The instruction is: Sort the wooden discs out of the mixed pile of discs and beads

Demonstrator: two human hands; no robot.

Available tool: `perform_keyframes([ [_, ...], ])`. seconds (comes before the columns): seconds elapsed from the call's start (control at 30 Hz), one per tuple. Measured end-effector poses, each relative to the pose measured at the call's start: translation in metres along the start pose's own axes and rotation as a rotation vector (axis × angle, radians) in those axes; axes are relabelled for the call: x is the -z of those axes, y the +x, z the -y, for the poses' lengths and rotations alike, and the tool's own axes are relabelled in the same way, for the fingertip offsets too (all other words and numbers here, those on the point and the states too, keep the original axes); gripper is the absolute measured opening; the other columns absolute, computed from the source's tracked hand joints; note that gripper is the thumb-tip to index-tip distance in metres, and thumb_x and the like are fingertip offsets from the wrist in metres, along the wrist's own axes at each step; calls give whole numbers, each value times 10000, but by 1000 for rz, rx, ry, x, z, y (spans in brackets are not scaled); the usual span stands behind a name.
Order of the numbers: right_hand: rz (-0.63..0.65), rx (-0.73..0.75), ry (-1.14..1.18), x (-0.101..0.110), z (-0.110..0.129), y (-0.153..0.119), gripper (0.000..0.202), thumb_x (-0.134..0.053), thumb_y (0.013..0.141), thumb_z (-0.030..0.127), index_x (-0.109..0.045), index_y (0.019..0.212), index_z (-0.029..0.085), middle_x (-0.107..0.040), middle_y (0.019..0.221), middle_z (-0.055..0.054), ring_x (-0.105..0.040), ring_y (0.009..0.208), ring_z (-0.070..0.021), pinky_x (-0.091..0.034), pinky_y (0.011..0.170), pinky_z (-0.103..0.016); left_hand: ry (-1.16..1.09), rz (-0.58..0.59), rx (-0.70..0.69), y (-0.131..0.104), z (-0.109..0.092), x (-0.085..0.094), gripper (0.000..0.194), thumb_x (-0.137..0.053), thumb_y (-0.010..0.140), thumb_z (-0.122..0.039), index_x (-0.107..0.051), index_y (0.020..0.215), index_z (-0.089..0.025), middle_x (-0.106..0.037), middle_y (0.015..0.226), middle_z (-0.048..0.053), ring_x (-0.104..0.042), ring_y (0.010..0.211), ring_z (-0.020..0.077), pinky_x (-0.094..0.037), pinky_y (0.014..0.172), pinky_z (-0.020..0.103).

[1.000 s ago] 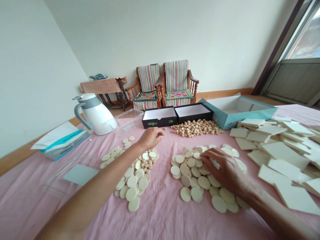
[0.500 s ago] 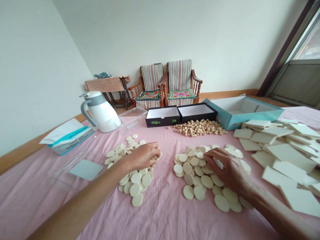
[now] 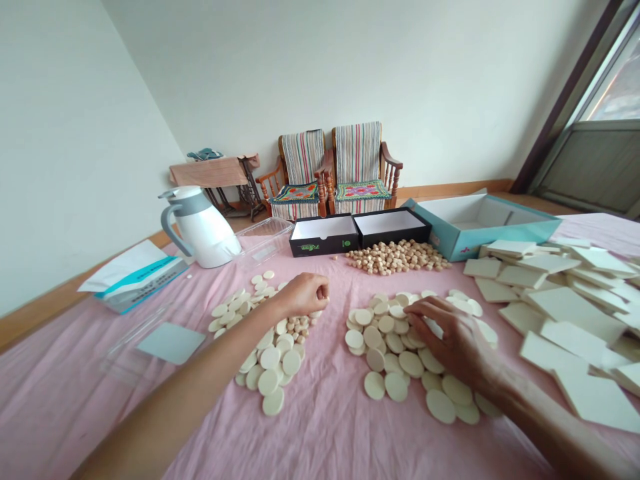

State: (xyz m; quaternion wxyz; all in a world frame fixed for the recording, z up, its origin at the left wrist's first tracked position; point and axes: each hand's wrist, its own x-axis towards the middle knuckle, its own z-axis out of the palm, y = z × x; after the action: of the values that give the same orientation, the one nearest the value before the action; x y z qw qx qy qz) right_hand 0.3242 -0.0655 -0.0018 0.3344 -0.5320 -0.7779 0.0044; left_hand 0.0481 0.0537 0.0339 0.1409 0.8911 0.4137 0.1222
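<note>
My left hand (image 3: 307,294) is closed, its fingers curled in, just above a small heap of tiny wooden beads (image 3: 299,327). What it holds, if anything, is hidden. Around the beads and under my left wrist lie many pale round wooden discs (image 3: 270,358). A second spread of discs (image 3: 394,325) is on the right. Over it rests my right hand (image 3: 447,333), its thumb and fingertips drawn together at the edge of one disc (image 3: 398,311). The palm side of this hand is out of sight.
Behind the discs lie a pile of larger wooden beads (image 3: 397,257), two black boxes (image 3: 325,247) and a teal box (image 3: 493,240). Square wooden tiles (image 3: 580,313) cover the right side. At left stand a white jug (image 3: 207,230), a packet (image 3: 143,273) and clear plastic trays (image 3: 265,233).
My left hand has lifted a little up and right off the small beads, closing into a fist and uncovering more of them. My right hand stays on its discs.
</note>
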Motion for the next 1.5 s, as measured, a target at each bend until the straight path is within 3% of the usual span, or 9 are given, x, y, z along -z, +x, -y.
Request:
perform_keyframes([
  [0.2, -57, 25, -16, 1, -1, 0, 192, -467, 906, 249, -649, 889, 191, -662, 885, -64, -607, 797, -175, -461, 698, -279, -10, -178, 105, 29, 15, -6, 233, -513, 813, -212, -641, 986, -125, -686, 871, 65, -622, 763, 151, -463, 683, 235],
  [0.37, -32, 7, -11, 1, 2, 0, 188, -474, 908, 259, -650, 892, 196, -656, 881, -60, -601, 778, -169, -457, 687, -277, 9, -23, 27, -2, 19, 3, 87, -650, 689, -197, -685, 760, -160, -678, 767, 18, -605, 688, 142, -441, 653, 221],
  [0.53, 0, -1, -2, 0, 2, 0, 184, -476, 910, 271, -644, 905, 195, -652, 889, -57, -600, 775, -165, -455, 685, -273, 166, 82, -130, -24, 23, 4, 154, -684, 682, -234, -683, 827, -182, -653, 856, 38, -586, 862, 189, -431, 770, 257],
  [0.63, -7, -4, -12, 1, 1, 1, 184, -474, 912, 274, -639, 895, 197, -650, 884, -48, -595, 763, -157, -446, 677, -266, 192, 89, -130, -25, 23, 4, 157, -678, 696, -228, -675, 846, -181, -647, 872, 44, -581, 879, 196, -432, 789, 270],
  [0.8, -16, -8, -19, 0, 1, 1, 185, -473, 912, 276, -638, 881, 199, -649, 870, -45, -589, 758, -158, -437, 676, -266, 79, 2, -98, -21, -5, 6, 199, -700, 702, -238, -673, 884, -161, -659, 873, 46, -592, 830, 181, -448, 760, 268],
  [0.97, -7, -8, -8, -1, -2, -1, 186, -470, 914, 279, -635, 886, 199, -648, 873, -45, -588, 752, -153, -434, 672, -262, -197, -127, -160, -18, -39, 9, 411, -652, 797, -328, -594, 1169, -163, -658, 1004, 58, -600, 802, 135, -473, 727, 234],
  [1.13, -13, -13, -8, -2, -4, -2, 187, -471, 914, 282, -636, 890, 197, -648, 885, -47, -591, 777, -158, -437, 695, -266, 102, -9, -104, -19, -24, 7, 148, -599, 797, -205, -679, 913, -160, -665, 906, 58, -611, 834, 176, -461, 777, 275],
  [1.27, -16, -5, -20, 1, 0, 0, 193, -464, 916, 278, -637, 890, 197, -650, 877, -44, -593, 761, -155, -435, 680, -262, 354, 104, 40, -26, -7, 1, 145, -638, 727, -194, -658, 862, -147, -649, 912, 90, -598, 916, 235, -456, 794, 311],
  [1.5, -28, 2, -29, 3, 2, 0, 205, -456, 916, 276, -641, 877, 198, -655, 872, -48, -597, 753, -158, -438, 674, -261, 391, 104, 65, -26, -9, -1, 103, -616, 714, -197, -618, 808, -156, -633, 870, 78, -589, 871, 226, -451, 742, 301],
])
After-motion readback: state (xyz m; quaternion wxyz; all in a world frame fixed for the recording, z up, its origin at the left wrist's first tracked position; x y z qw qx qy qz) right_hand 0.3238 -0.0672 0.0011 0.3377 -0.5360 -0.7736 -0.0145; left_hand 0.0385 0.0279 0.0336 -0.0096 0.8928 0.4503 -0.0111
